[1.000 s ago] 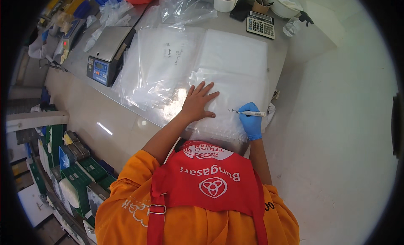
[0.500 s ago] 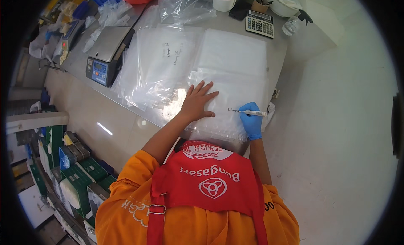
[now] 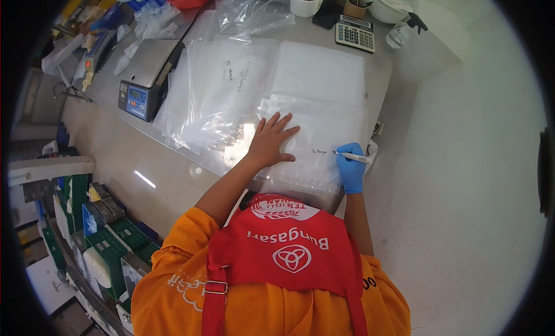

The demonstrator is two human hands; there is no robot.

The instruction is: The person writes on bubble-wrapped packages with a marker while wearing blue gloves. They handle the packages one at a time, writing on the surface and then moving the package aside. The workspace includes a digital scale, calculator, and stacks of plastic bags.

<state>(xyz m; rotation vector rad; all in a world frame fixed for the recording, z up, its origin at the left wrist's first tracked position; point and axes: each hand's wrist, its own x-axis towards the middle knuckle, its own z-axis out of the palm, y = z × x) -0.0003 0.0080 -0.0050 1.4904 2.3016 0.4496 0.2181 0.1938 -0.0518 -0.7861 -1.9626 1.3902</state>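
Bare and spread flat, my left hand [image 3: 272, 142] presses on a stack of clear plastic bags [image 3: 306, 122] at the table's near edge. My right hand [image 3: 350, 171], in a blue glove, grips a white marker pen [image 3: 355, 157] near the stack's right side. The pen's dark tip is at the bag's surface; whether it touches I cannot tell. A short line of black handwriting runs between the two hands. Another pile of clear plastic bags [image 3: 214, 93], also with black handwriting, lies to the left of my left hand.
A digital scale [image 3: 144, 76] stands at the left of the metal table [image 3: 378, 76]. At the back are a calculator [image 3: 355, 35], a tape roll [image 3: 305, 4], a white bowl [image 3: 384, 9] and a spray bottle [image 3: 399, 36]. Green boxes [image 3: 107, 261] fill a rack at lower left.
My right hand has shifted slightly right with the marker pen, and the black handwriting has grown longer. My left hand stays in place on the bags.
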